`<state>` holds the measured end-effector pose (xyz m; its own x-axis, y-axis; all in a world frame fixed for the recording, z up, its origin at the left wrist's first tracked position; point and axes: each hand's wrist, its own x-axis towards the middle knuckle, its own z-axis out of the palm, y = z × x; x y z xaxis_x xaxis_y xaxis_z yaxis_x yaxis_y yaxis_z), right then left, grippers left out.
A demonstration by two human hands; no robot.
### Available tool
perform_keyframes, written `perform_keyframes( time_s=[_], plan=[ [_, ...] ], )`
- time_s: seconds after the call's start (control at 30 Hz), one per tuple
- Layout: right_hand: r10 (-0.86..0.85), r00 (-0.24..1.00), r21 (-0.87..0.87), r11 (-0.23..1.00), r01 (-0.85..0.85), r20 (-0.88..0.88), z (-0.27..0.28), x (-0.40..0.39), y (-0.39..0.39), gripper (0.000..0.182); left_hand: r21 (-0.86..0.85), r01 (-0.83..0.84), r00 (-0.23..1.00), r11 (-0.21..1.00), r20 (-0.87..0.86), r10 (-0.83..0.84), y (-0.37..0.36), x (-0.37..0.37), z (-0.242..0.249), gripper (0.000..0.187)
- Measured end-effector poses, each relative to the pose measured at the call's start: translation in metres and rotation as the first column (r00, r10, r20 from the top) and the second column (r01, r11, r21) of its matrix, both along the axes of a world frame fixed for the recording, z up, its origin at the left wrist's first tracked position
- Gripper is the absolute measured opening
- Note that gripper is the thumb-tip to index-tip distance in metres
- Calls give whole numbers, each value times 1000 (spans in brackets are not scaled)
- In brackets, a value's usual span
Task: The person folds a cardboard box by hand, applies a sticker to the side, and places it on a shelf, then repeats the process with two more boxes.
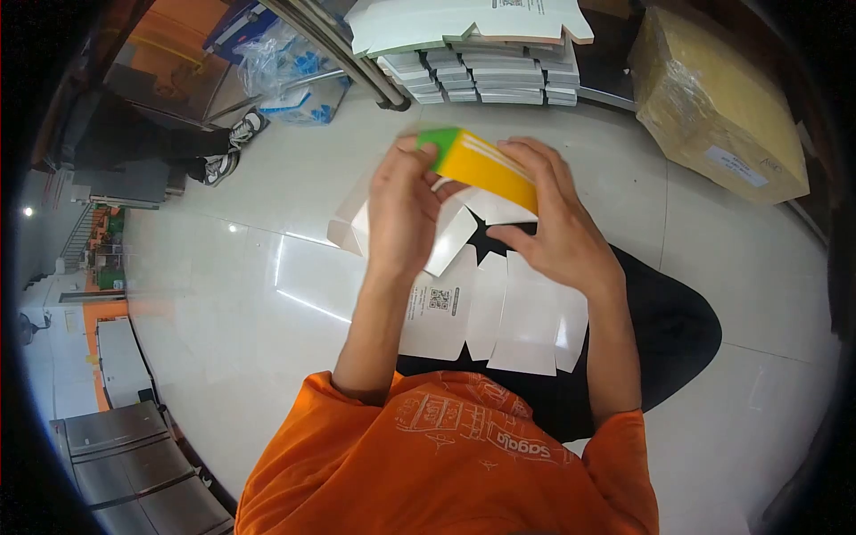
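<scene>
A yellow and green printed piece (pixel 489 169), which looks like folded card, is held up in front of me, slightly blurred. My left hand (pixel 403 209) pinches its green end, thumb on top. At the yellow end, the fingers of my right hand (pixel 566 232) curl over the edge, while the thumb stands apart below. Under my hands a flat white carton blank (pixel 535 308) with cut flaps and a QR code lies across my lap. Another white carton piece (pixel 453 234), partly folded, sits behind my left hand and is partly hidden by it.
Flat carton blanks (pixel 499 76) are stacked ahead of me beside a metal leg (pixel 357 67). A wrapped brown box (pixel 713 107) stands at the far right. Another person's shoes (pixel 234 147) are at upper left, near a plastic bag (pixel 285 58). Steel cabinets (pixel 134 464) stand at lower left.
</scene>
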<state>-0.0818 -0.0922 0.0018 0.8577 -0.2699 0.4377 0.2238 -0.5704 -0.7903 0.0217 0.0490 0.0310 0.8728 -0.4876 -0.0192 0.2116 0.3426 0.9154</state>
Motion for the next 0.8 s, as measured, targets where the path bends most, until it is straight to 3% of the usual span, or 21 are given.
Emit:
perform_keyframes(
  time_s=[0.03, 0.07, 0.13, 0.17, 0.2, 0.27, 0.3, 0.37, 0.4, 0.47, 0.53, 0.7, 0.73, 0.77, 0.8],
  plan=[
    [-87, 994, -135, 986, 96, 72, 6, -2, 2, 64, -51, 61, 998, 997, 7, -61, -3, -11, 1, 17],
    [-87, 994, -138, 986, 96, 70, 9, -3, 2, 64, -29, 79, 997, 996, 13, -78, -4, -18, -6, 17],
    [-68, 954, -293, 943, 157, 291, 13, -5, 2, 48, -8, 121, 991, 993, 55, -120, -13, -40, -7, 25],
    [-83, 934, -252, 951, 178, 347, 10, -3, 2, 36, -84, 152, 984, 985, -86, -159, -16, -44, -4, 33],
    [-84, 934, -254, 951, 180, 346, 7, -3, -2, 36, -85, 153, 983, 984, -87, -161, -15, -42, -3, 33],
    [53, 907, -262, 963, 64, 418, 1, 0, -11, 33, -385, 243, 813, 890, -420, -404, -11, -32, -2, 30],
    [53, 906, -264, 962, 66, 421, -3, 2, -13, 33, -358, 244, 830, 901, -404, -385, -11, -27, -8, 29],
    [145, 866, 47, 981, -190, 478, -8, 7, -15, 23, -264, 212, 885, 941, -356, -299, -10, -25, -12, 28],
    [145, 865, 46, 981, -190, 481, -7, 6, -14, 23, -168, 168, 930, 971, -300, -213, -10, -24, -11, 27],
    [83, 890, 457, 835, -308, 448, -5, 2, -9, 17, -136, 193, 940, 972, -258, -222, -9, -23, -2, 25],
    [67, 907, 443, 856, -267, 416, -6, 1, -9, 19, -41, 215, 956, 976, -198, -219, -6, -20, -1, 26],
    [143, 865, 505, 761, -407, 481, -10, 5, -11, 18, -120, 239, 908, 963, -324, -266, 0, -7, 2, 26],
    [149, 864, 501, 762, -410, 482, -9, 6, -13, 18, -124, 238, 897, 963, -352, -267, 0, -6, 4, 27],
    [150, 867, 245, 924, -294, 476, -6, 8, -17, 18, -127, 236, 899, 964, -349, -266, -1, -8, 7, 27],
    [147, 870, -36, 988, -148, 470, -5, 10, -18, 19, -112, 210, 923, 971, -305, -235, -4, -14, 13, 26]
  ],
)
